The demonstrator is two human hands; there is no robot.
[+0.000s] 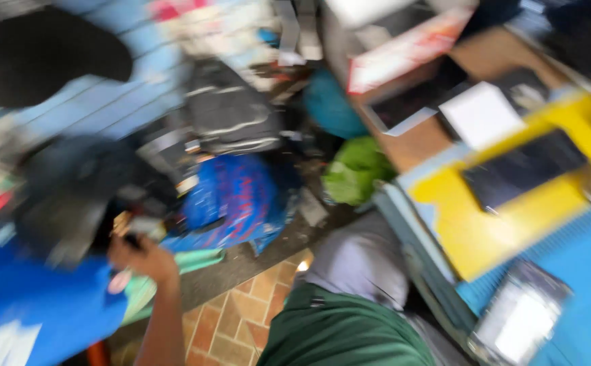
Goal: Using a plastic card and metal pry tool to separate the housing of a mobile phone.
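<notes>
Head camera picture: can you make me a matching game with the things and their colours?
Things:
1. bag
2. board
3. floor tiles
4. mat

Colours:
A. yellow
B. orange-brown
C. green
D. blue

Pairs: 1-C, 2-A, 3-B, 4-D

The picture is blurry. The left hand reaches toward a dark thing too blurred to name.

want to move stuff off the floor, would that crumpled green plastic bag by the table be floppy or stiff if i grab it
The crumpled green plastic bag would probably be floppy: its surface looks creased and slumped, with no firm edges. It likely sags wherever it is gripped. The blurred picture hides what it contains, so its weight cannot be judged; the thin-looking film may feel slippery.
</notes>
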